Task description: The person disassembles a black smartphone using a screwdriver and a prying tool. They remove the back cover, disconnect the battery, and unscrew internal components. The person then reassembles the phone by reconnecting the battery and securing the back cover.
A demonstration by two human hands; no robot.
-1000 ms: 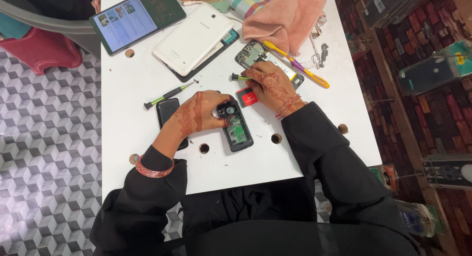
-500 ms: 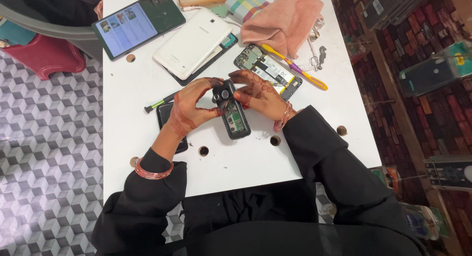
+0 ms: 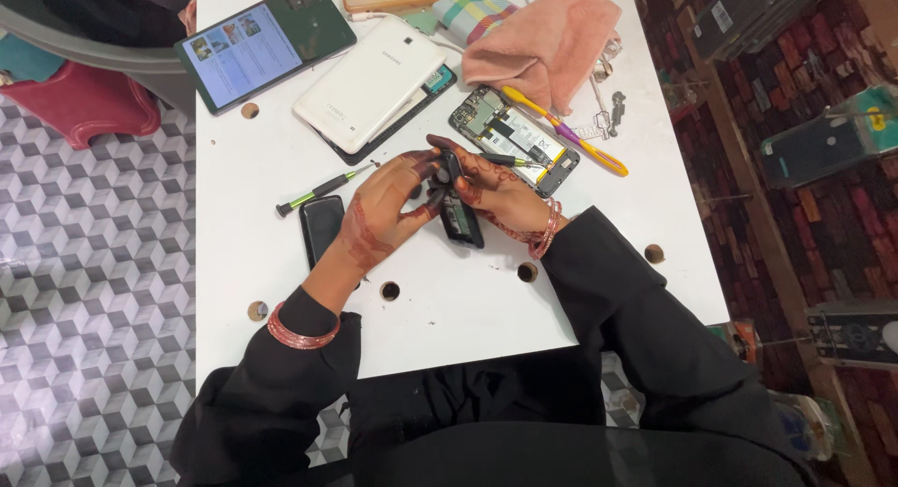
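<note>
Both hands hold a small dark opened phone (image 3: 460, 218) just above the white table (image 3: 468, 309). My left hand (image 3: 379, 214) grips its left side and top end, fingers curled around it. My right hand (image 3: 496, 192) cups it from the right, thumb on its upper edge. The phone is tilted on its side, its inner parts half hidden by my fingers. A black phone back cover (image 3: 321, 227) lies flat beside my left wrist. A green-handled screwdriver (image 3: 323, 188) rests just beyond it.
Farther back lie an opened phone with exposed battery (image 3: 513, 139), a yellow and purple tool (image 3: 564, 131), a white tablet (image 3: 371, 81), a lit green-cased tablet (image 3: 264, 43) and a pink cloth (image 3: 550, 43). Round holes dot the table. Patterned floor lies left.
The phone was lying flat under my hands a second ago. Both hands have lifted it, brought it farther from me and turned it onto its side.
</note>
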